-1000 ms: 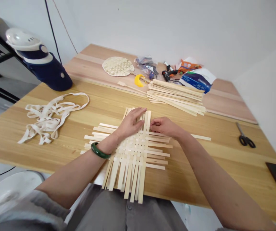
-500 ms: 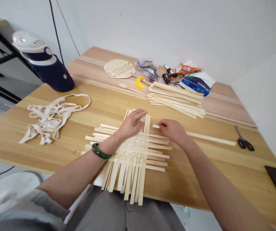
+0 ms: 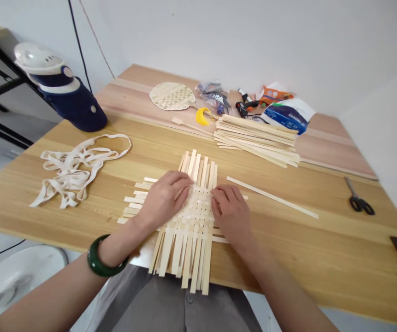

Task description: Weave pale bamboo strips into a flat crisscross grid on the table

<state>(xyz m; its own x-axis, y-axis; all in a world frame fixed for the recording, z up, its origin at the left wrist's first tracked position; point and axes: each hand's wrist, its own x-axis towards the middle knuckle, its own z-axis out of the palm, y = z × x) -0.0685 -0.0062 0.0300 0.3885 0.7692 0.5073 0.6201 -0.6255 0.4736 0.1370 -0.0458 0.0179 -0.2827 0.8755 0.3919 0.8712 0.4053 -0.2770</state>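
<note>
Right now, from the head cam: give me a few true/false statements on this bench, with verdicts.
1. The left hand and right hand both rest on the bamboo weave. True.
2. The green bangle is on the right wrist. False: it is on the left wrist.
3. A loose bamboo strip lies on the table to the right of the weave, not touching it. True.
4. The scissors lie beside the cream ribbon tangle. False: the scissors are at the table's far right, the tangle at its left.
</note>
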